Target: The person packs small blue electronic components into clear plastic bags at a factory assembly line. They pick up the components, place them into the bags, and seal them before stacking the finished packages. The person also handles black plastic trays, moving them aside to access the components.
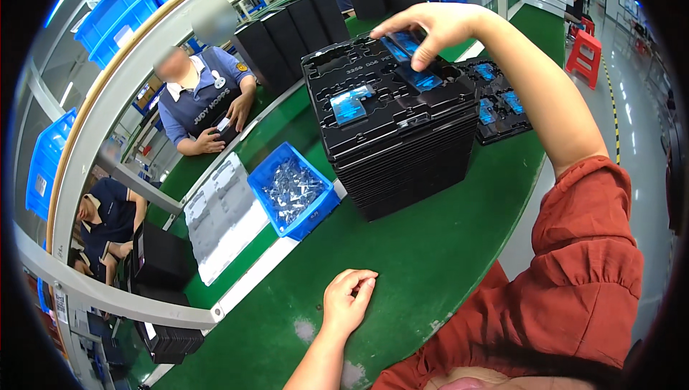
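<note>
A flat, shiny blue piece (425, 81) lies in the top black tray (445, 107) of a stack, beneath the right hand (441, 27); I cannot tell whether its arched fingers grip anything. Another blue piece (349, 106) sits nearby. The left hand (344, 304) rests empty, half-curled, on the desk (409, 268), near a blue bin (317, 216) of silvery parts (293, 189).

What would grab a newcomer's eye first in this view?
The tall stack of black trays near the middle of the green table, with the right hand at the blue pieces on top. Next, left of the stack, the bright blue bin of small shiny parts. Then the red stool at upper right.
</note>
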`<control>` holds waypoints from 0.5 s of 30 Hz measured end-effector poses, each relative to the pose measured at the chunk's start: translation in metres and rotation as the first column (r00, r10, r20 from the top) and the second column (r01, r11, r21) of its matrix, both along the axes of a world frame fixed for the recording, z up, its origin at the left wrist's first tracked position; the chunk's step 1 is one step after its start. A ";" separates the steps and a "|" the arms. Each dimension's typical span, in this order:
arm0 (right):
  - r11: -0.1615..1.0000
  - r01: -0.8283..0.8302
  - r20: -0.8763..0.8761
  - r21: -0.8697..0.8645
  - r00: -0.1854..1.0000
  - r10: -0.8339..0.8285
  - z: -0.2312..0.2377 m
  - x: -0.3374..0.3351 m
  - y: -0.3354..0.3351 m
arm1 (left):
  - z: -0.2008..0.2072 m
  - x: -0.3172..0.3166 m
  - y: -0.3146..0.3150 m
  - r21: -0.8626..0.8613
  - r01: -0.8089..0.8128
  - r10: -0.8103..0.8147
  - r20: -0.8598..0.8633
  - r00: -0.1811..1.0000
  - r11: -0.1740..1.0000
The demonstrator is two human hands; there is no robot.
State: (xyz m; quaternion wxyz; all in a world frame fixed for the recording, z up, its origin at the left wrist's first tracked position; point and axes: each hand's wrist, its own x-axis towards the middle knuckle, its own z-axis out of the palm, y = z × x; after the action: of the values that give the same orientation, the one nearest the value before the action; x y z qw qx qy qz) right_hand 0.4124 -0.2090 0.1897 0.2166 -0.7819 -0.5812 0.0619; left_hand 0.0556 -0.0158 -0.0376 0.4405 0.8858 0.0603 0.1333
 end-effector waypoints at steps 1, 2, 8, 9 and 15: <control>1.000 0.013 -0.012 -0.003 1.000 -0.013 0.002 0.008 0.007 | -0.001 0.000 0.000 0.012 0.002 -0.002 0.002 1.000 1.000; 0.999 0.035 0.022 -0.008 0.999 -0.035 0.000 0.019 0.017 | 0.000 0.000 0.000 -0.002 -0.007 0.007 0.001 1.000 1.000; 0.982 0.165 0.077 -0.093 0.984 -0.158 -0.015 0.086 0.058 | 0.003 0.000 0.004 -0.022 0.027 -0.027 0.012 1.000 0.999; 0.985 0.148 0.089 -0.089 0.986 -0.140 -0.015 0.091 0.060 | 0.002 0.000 0.004 -0.027 0.033 -0.032 0.020 0.999 0.999; 0.993 0.117 0.159 -0.024 0.981 -0.112 -0.009 0.091 0.079 | 0.003 0.002 0.004 -0.044 0.038 -0.039 -0.019 0.999 0.998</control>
State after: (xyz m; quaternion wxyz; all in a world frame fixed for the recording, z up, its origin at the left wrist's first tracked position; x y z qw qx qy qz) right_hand 0.5031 -0.1302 0.1811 0.1601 -0.8200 -0.5494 -0.0030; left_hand 0.0575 -0.0117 -0.0342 0.4614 0.8783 0.0507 0.1147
